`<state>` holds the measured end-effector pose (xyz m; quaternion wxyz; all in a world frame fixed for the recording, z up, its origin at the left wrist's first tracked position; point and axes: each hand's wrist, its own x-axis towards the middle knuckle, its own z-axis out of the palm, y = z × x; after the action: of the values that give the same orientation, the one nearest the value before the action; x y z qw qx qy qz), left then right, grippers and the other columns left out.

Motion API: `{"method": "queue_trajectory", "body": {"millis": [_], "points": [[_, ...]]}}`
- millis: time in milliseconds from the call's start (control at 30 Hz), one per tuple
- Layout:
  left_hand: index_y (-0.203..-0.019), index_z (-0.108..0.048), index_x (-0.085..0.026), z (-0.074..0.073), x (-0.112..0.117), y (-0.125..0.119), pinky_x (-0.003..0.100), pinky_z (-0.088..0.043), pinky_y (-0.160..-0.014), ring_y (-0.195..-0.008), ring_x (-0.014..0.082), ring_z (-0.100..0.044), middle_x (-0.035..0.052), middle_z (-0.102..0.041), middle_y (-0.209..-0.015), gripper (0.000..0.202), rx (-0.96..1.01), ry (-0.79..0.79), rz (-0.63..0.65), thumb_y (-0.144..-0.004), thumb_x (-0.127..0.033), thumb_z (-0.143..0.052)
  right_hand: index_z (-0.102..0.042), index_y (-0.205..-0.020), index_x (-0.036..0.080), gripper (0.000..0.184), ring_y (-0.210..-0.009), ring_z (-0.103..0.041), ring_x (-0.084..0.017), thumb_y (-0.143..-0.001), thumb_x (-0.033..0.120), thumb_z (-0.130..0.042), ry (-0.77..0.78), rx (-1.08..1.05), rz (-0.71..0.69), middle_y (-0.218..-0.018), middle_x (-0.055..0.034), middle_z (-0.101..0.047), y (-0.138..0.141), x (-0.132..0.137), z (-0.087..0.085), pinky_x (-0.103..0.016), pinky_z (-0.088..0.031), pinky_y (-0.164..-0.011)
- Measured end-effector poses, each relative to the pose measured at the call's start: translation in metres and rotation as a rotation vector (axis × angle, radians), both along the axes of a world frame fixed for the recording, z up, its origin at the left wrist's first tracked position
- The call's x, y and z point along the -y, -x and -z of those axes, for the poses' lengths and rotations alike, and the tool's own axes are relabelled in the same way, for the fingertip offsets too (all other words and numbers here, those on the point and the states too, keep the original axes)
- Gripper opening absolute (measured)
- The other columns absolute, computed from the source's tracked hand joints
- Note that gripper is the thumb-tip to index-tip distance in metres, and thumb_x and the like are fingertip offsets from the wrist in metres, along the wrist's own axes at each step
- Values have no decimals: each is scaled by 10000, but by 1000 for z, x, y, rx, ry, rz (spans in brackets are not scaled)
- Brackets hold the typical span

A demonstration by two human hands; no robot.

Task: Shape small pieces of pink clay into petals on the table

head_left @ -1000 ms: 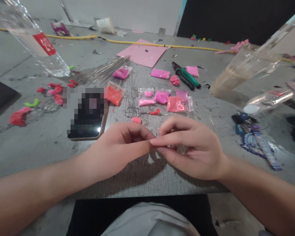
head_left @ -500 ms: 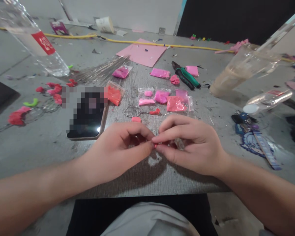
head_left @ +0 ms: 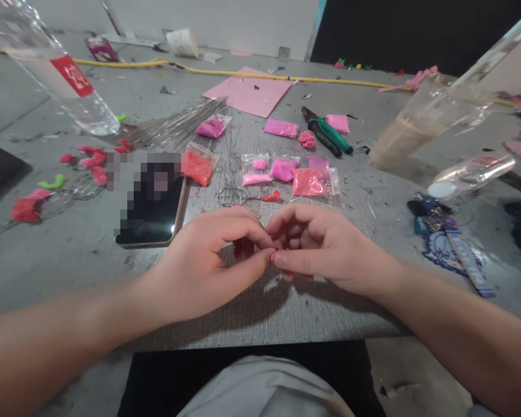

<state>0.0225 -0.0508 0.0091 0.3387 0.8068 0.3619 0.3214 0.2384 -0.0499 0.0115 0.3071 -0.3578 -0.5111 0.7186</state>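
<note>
My left hand [head_left: 217, 260] and my right hand [head_left: 330, 249] meet low over the grey table, fingertips touching. Between their thumbs and fingers is a small bit of red-pink modelling clay [head_left: 272, 255], mostly covered by the fingertips. Both hands are closed in a pinch. Just beyond them lies a twisted wire loop [head_left: 231, 197] with a red clay tip [head_left: 271, 196]. Bags of pink clay [head_left: 285, 169] and red clay [head_left: 309, 182] lie farther out, and an orange-red bag [head_left: 197, 167] sits to the left.
A phone [head_left: 150, 202] lies left of my hands, near bundled metal wires [head_left: 178, 124]. Green-handled pliers [head_left: 327, 133] rest beyond the bags. A water bottle [head_left: 65, 75] stands left; a plastic cup [head_left: 410, 124] and keys with charms [head_left: 429, 211] are at right.
My right hand has turned, its fingers curling more behind the thumb. My left hand has shifted slightly, now covering the loose pink-red piece beyond it. The small clay bit stays between the fingertips.
</note>
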Motion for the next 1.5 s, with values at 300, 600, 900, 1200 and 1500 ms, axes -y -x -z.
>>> {"method": "queue_trajectory", "body": {"millis": [300, 600, 900, 1200, 1500], "points": [[-996, -734, -176, 3, -29, 9, 273, -550, -790, -864, 158, -682, 61, -710, -998, 136, -226, -174, 263, -938, -176, -611, -660, -965, 188, 138, -548, -597, -81, -871, 189, -762, 49, -95, 116, -684, 47, -645, -6, -6, 0, -179, -408, -464], [-1222, -751, -239, 12, -41, 19, 313, -581, -894, -978, 208, -724, 96, -676, -1219, 325, -531, -309, 474, -983, -146, -550, -667, -899, 178, 78, -541, -563, -77, -853, 183, -730, 0, -70, 177, -661, 49, -628, -4, -4, -1, -199, -402, -489], [-1098, -769, -215, 17, -41, 13, 277, -558, -831, -907, 174, -705, 73, -685, -1077, 299, -442, -257, 397, -1030, -167, -481, -683, -901, 175, 49, -555, -558, -80, -873, 188, -720, -21, -78, 183, -664, 44, -620, -5, -6, 0, -203, -407, -499], [-1149, -758, -247, 17, -35, 13, 278, -555, -867, -959, 179, -705, 76, -692, -1162, 312, -489, -285, 462, -1010, -134, -502, -673, -907, 184, 52, -562, -552, -90, -873, 192, -712, -43, -68, 204, -653, 43, -606, -6, -5, 0, -207, -409, -498], [-1116, -776, -210, 19, -35, 8, 301, -548, -863, -906, 183, -688, 76, -676, -1107, 227, -467, -201, 369, -1025, -209, -568, -681, -904, 179, 53, -562, -560, -86, -865, 176, -717, -44, -73, 216, -676, 44, -609, -6, -5, -1, -206, -410, -491]]}}
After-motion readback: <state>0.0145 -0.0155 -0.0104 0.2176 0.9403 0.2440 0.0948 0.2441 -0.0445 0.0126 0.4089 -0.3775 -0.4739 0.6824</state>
